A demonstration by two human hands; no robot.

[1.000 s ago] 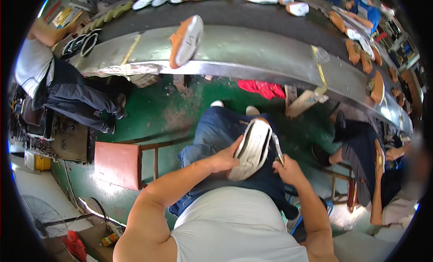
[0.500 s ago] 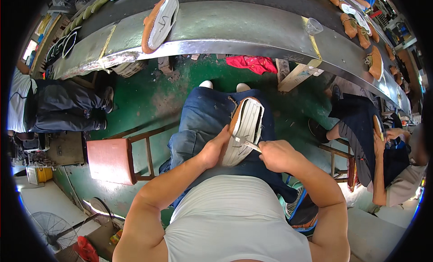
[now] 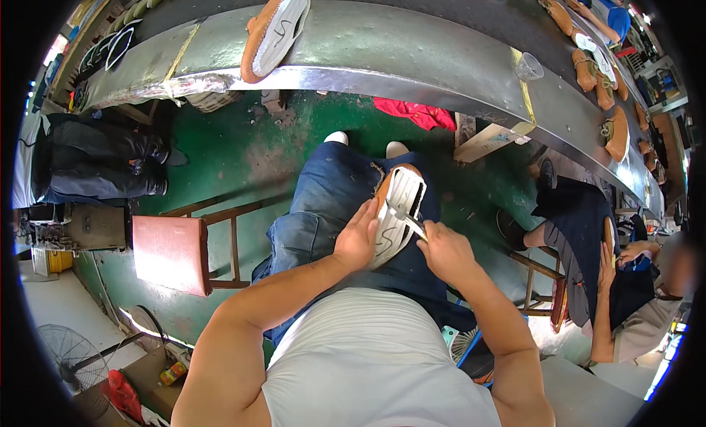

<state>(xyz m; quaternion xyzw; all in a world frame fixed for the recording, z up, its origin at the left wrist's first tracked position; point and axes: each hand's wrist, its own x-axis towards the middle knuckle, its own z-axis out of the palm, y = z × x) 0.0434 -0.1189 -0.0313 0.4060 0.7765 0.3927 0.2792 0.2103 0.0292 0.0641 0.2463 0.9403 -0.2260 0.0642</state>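
On our lap, over blue jeans (image 3: 323, 206), a tan shoe (image 3: 395, 214) lies sole-up, its white ribbed outsole facing us. Our left hand (image 3: 358, 239) cups the shoe's left edge, fingers (image 3: 368, 215) clamped along the rim of the sole. Our right hand (image 3: 446, 252) sits just beside the shoe on its right, fingers closed around a slim pale tool (image 3: 409, 222) whose tip rests on the middle of the sole.

Ahead of our knees, a long curved metal desk (image 3: 397, 59) sweeps across the view. Another tan shoe with a white sole (image 3: 276, 31) lies on its near edge at the left, and more tan shoes (image 3: 596, 74) stand in a line toward the far right. A red cloth (image 3: 415, 112) lies on the green floor (image 3: 228, 147) under the desk, near a wooden block (image 3: 489, 141).

To our left stands a red-topped stool (image 3: 170, 252), well apart from the shoe. At the right edge, a seated co-worker (image 3: 588, 243) in dark clothes holds a shoe of their own. A floor fan (image 3: 70, 361) shows at the lower left.
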